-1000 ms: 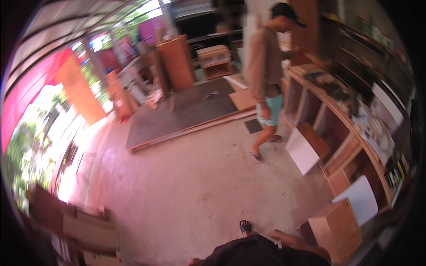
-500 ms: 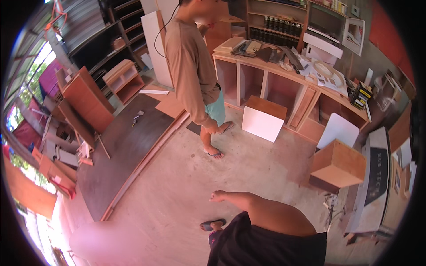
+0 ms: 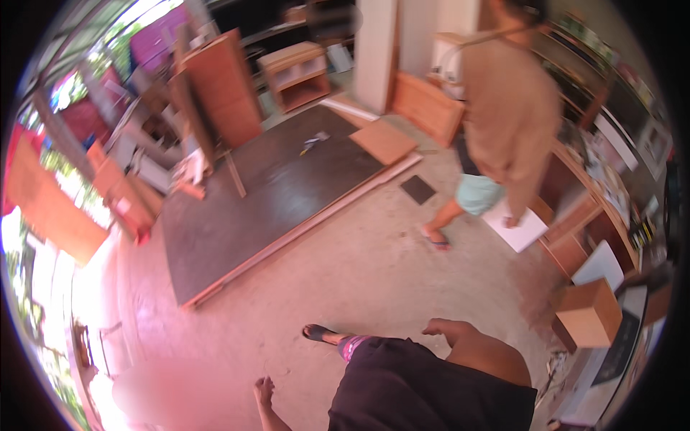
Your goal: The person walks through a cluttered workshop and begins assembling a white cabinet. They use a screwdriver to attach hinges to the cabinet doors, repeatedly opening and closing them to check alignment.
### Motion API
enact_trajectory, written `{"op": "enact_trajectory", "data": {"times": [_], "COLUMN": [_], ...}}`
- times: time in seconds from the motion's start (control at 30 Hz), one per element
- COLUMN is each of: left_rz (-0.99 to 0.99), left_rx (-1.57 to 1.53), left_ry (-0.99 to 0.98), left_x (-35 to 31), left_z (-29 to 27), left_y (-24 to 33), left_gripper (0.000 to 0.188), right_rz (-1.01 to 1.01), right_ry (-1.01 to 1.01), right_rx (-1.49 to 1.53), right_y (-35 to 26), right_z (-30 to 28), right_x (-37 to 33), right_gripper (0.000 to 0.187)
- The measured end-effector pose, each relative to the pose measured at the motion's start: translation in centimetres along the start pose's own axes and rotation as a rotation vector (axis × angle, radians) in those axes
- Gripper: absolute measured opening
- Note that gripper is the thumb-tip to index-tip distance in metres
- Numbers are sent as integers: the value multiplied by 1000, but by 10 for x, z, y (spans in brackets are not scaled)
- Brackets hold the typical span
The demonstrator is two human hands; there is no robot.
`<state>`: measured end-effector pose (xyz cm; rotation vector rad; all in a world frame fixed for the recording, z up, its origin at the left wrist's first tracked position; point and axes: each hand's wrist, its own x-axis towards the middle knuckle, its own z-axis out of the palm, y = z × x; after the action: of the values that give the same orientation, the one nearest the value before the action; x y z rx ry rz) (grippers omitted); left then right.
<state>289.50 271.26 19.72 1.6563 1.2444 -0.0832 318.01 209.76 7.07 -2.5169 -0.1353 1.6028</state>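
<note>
My left hand (image 3: pixel 264 390) hangs low over the concrete floor (image 3: pixel 287 294). It holds nothing, and its fingers are loosely bent and a little apart. Out in front of my dark shirt (image 3: pixel 431 381), my right hand (image 3: pixel 436 327) also looks empty, with its fingers relaxed. Neither hand touches anything. My left foot, in a dark sandal (image 3: pixel 316 332), is stretched forward on the floor between the two hands.
A wide dark board (image 3: pixel 266 208) lies ahead left, edged by a long wooden strip (image 3: pixel 309 233). Another person (image 3: pixel 507 108) in a brown top stands ahead right beside cabinets (image 3: pixel 575 197). Wooden boxes (image 3: pixel 589 312) stand at right; upright panels (image 3: pixel 223 90) lean at left.
My view has swung left, and my left hand has come into sight. My right hand now appears farther right. The other person also appears farther right, back turned more toward me.
</note>
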Motion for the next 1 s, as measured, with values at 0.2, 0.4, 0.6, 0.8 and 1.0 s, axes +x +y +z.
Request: {"op": "enact_trajectory", "data": {"times": [0.2,0.4,0.6,0.8,1.0], "left_rz": [-159,-483,-745,-753,-474], "left_rx": [-179,-553,-719,-780,-780], "left_ry": [183,387,255,227,386], "left_x": [66,-12,52,166,346], "left_z": [-164,-246,-270,-397,-648], "left_y": [-70,-178,-171,-192,-236], "left_gripper": [28,24,24,23,23], "right_rz": [-63,-589,-1124,-1274,-558], "right_ry": [94,78,93,-117,-359], "right_rx": [-231,-462,-82,-200,-898], "right_y": [-271,-786,-1200,-1378,-1311], "right_z": [-62,-73,-13,120,145], "right_x": [89,119,47,69,195], "right_gripper": [57,51,44,40,53]}}
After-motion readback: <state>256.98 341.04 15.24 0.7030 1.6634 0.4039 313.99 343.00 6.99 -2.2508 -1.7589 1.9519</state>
